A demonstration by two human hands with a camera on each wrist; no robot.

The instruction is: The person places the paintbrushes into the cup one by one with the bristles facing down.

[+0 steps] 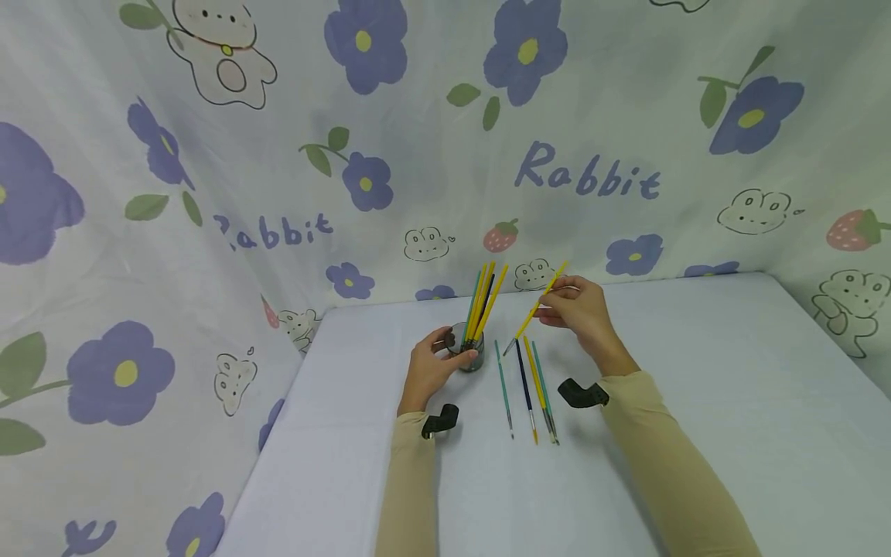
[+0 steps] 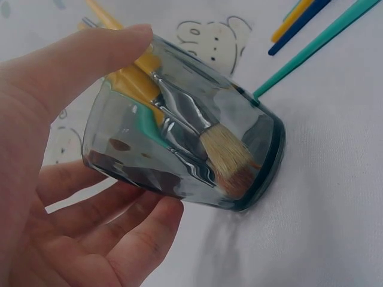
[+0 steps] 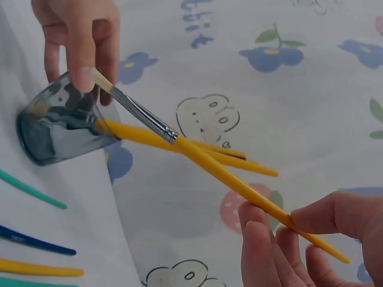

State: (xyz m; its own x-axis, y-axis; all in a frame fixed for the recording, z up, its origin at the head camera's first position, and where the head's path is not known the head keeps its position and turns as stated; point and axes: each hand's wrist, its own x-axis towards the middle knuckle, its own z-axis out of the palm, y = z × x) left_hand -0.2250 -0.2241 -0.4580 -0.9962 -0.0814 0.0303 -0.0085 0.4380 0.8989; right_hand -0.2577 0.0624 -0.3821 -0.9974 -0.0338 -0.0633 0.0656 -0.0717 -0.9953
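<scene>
My left hand [image 1: 433,367] grips a smoky glass cup [image 2: 197,137] around its side, thumb on one face and fingers on the other. Several brushes stand in the cup bristles down, their yellow, green and dark blue handles [image 1: 482,303] rising above the rim. To the right, my right hand [image 1: 576,309] pinches a yellow paintbrush [image 3: 230,182] by its handle between thumb and fingers. That brush slants with its pale bristles low, pointing toward the cup. In the right wrist view its bristle end overlaps the left hand's thumb.
On the white table [image 1: 696,433], several brushes lie in a row in front of the hands: a green brush [image 1: 504,391], a dark blue brush [image 1: 526,387], then yellow and green ones close together. A patterned cloth [image 1: 431,178] hangs behind and at the left.
</scene>
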